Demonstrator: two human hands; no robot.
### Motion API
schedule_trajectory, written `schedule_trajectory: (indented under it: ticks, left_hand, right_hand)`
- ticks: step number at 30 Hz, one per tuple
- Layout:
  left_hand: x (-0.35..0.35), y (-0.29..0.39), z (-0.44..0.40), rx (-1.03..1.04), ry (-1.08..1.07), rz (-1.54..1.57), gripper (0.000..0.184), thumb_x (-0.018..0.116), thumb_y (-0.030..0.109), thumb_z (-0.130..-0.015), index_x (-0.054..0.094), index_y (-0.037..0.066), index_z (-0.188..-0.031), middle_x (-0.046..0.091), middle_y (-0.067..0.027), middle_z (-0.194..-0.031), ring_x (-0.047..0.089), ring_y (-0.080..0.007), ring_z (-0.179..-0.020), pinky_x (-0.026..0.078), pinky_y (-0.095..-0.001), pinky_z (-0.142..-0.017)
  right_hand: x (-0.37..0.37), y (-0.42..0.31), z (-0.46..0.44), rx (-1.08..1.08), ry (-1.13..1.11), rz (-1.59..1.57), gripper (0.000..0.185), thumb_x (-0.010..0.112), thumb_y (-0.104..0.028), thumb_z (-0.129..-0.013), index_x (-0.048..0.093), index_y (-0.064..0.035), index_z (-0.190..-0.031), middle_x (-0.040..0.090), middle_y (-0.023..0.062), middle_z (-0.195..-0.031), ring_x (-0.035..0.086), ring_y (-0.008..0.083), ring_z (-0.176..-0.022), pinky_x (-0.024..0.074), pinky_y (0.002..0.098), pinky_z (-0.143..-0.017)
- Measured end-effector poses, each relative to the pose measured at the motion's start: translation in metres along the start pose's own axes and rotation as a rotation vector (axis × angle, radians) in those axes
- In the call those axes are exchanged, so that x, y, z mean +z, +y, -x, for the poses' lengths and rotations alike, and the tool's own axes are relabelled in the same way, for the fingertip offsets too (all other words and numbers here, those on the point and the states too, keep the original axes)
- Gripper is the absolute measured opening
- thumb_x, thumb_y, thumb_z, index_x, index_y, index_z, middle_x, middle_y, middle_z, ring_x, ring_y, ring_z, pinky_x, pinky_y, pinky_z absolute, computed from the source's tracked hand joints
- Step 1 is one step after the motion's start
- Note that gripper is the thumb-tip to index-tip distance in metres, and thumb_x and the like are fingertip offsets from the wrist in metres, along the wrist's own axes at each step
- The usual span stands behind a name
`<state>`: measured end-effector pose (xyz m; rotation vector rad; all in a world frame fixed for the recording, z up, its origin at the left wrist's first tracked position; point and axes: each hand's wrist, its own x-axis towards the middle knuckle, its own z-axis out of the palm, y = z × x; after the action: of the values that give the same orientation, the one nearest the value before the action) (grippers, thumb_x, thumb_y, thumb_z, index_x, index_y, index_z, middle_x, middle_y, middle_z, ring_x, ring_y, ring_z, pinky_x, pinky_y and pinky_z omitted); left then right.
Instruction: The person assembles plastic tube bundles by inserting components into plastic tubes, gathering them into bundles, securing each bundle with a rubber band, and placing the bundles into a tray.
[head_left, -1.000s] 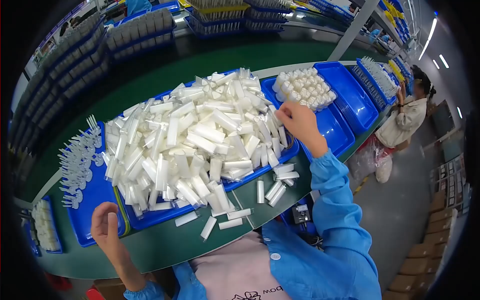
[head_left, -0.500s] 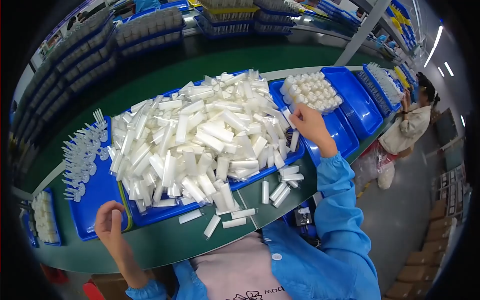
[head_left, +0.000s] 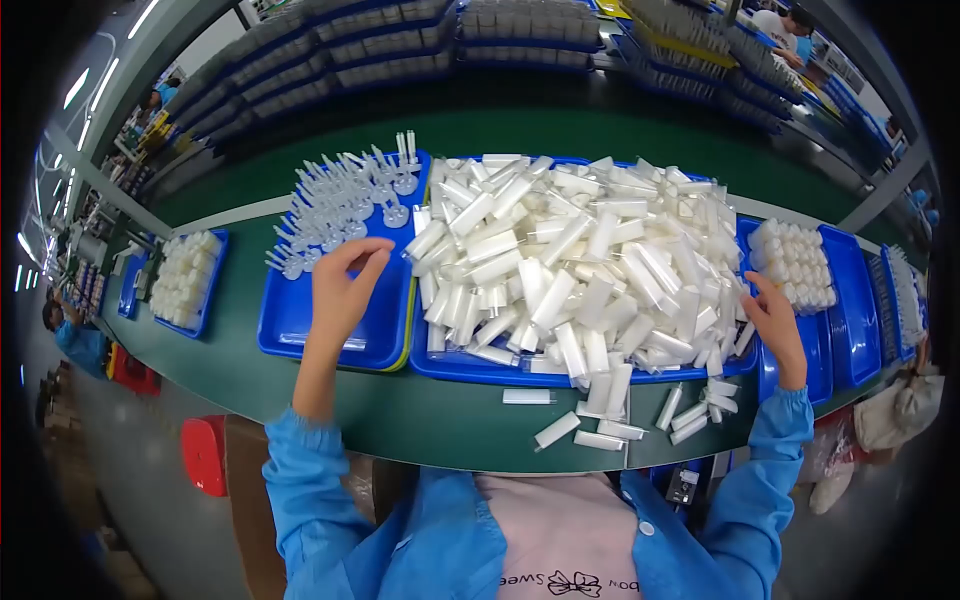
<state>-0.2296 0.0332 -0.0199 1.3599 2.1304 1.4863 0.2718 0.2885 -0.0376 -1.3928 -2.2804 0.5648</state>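
Observation:
My left hand (head_left: 345,288) hovers over a blue tray (head_left: 285,325) on the left. Its fingers curve toward the thumb with a small gap, and nothing shows between them. Just beyond it stand several clear plastic pieces (head_left: 345,195) with round bases and upright stems. At the right edge of a heap of white pieces in clear wrappers (head_left: 600,255), my right hand (head_left: 775,322) has its fingers apart, close to the wrapped pieces. No held object can be made out there. Beside it sits a block of white, cup-like parts (head_left: 792,262) in a tray.
Loose wrapped pieces (head_left: 556,431) lie on the green table (head_left: 480,430) near my body. Another tray of white parts (head_left: 185,280) stands at far left. Stacked trays (head_left: 380,50) line the back. A red stool (head_left: 205,455) is on the floor at left; people work farther off.
The view has swung left. My left hand has moved forward over the tray with the clear pieces. My right hand has drawn back from the white cup-like parts to the heap's edge.

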Motion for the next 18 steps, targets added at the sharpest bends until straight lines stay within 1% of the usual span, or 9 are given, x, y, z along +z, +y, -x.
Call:
schedule_trajectory:
  ticks: [2,3,5,6,8,13,14,16,18]
  left_hand:
    - [0.004,-0.012,-0.023,0.11,-0.092,-0.258,0.019,0.066,0.006,-0.079,0.067,0.004,-0.099,0.068,-0.0119,-0.093,0.064,-0.0189,-0.08,0.049,-0.0266,-0.075]
    - [0.007,-0.018,-0.033,0.112,-0.09,-0.262,0.019,0.066,0.006,-0.079,0.067,0.004,-0.099,0.068,-0.0119,-0.093,0.064,-0.0189,-0.08,0.049,-0.0266,-0.075]
    - [0.016,-0.026,-0.05,0.341,-0.068,-0.437,0.023,0.067,0.005,-0.075,0.065,0.007,-0.098,0.064,-0.0122,-0.091,0.062,-0.0278,-0.079,0.05,-0.0341,-0.072]
    - [0.02,-0.026,-0.056,0.345,-0.067,-0.438,0.023,0.067,0.005,-0.075,0.065,0.007,-0.098,0.064,-0.0122,-0.091,0.062,-0.0278,-0.079,0.05,-0.0341,-0.072]
    - [0.026,-0.026,-0.065,0.405,0.069,-0.714,0.028,0.068,0.005,-0.073,0.061,0.008,-0.1,0.06,-0.0108,-0.089,0.06,-0.0317,-0.082,0.049,-0.0404,-0.072]
    - [0.019,-0.038,-0.075,0.394,0.054,-0.748,0.027,0.064,0.006,-0.078,0.058,0.008,-0.103,0.058,-0.0124,-0.09,0.06,-0.0334,-0.083,0.049,-0.0417,-0.072]
    - [0.018,-0.037,-0.074,0.389,0.067,-0.716,0.024,0.063,0.006,-0.079,0.058,0.008,-0.103,0.058,-0.0134,-0.091,0.06,-0.0339,-0.084,0.049,-0.0406,-0.073]
    - [0.016,-0.042,-0.068,0.427,0.167,-0.525,0.018,0.06,0.007,-0.084,0.057,0.007,-0.101,0.059,-0.0145,-0.094,0.061,-0.0327,-0.083,0.05,-0.0371,-0.073]
    - [0.007,-0.02,-0.052,0.27,0.125,-0.279,0.014,0.057,0.007,-0.088,0.055,0.004,-0.102,0.057,-0.008,-0.093,0.059,-0.0176,-0.081,0.05,-0.0308,-0.072]
  right_hand:
    - [0.0,0.0,-0.002,0.027,-0.027,-0.062,0.036,0.063,-0.014,-0.082,0.057,-0.0052,-0.117,0.055,0.0051,-0.064,0.05,0.0123,-0.058,0.0397,0.0283,-0.055]
    - [0.0,0.0,-0.002,0.061,-0.051,-0.117,0.036,0.064,-0.013,-0.082,0.056,-0.0047,-0.116,0.054,0.0046,-0.063,0.049,0.0108,-0.059,0.0387,0.0272,-0.054]
    - [0.0,0.0,0.0,0.054,-0.024,-0.168,0.036,0.064,-0.012,-0.082,0.055,-0.0049,-0.116,0.054,0.0037,-0.064,0.048,0.0095,-0.06,0.0377,0.0262,-0.054]
    - [0.0,0.0,0.001,0.049,0.0,-0.215,0.036,0.064,-0.01,-0.081,0.054,-0.0052,-0.115,0.054,0.0029,-0.064,0.048,0.0082,-0.061,0.0367,0.0253,-0.054]
    - [-0.001,-0.001,0.004,0.038,0.045,-0.225,0.036,0.064,-0.009,-0.081,0.052,-0.0053,-0.115,0.054,0.0022,-0.065,0.048,0.008,-0.061,0.0362,0.0246,-0.054]
    - [-0.003,-0.001,0.008,0.039,0.108,-0.297,0.039,0.061,-0.005,-0.081,0.048,-0.0058,-0.117,0.056,0.0011,-0.073,0.049,0.0073,-0.065,0.0376,0.023,-0.058]
    - [0.002,-0.001,0.007,0.011,0.147,-0.434,0.04,0.06,-0.003,-0.08,0.047,-0.0061,-0.118,0.055,0.0009,-0.077,0.049,0.007,-0.067,0.0384,0.0225,-0.059]
    - [0.0,-0.005,0.01,-0.045,0.183,-0.565,0.046,0.058,0.001,-0.08,0.046,-0.0062,-0.124,0.053,-0.0003,-0.084,0.048,0.0054,-0.071,0.0394,0.0201,-0.061]
    - [-0.006,-0.015,0.016,-0.038,0.166,-0.616,0.059,0.058,0.0,-0.079,0.04,-0.0072,-0.135,0.049,-0.003,-0.08,0.045,0.0025,-0.069,0.0362,0.017,-0.059]
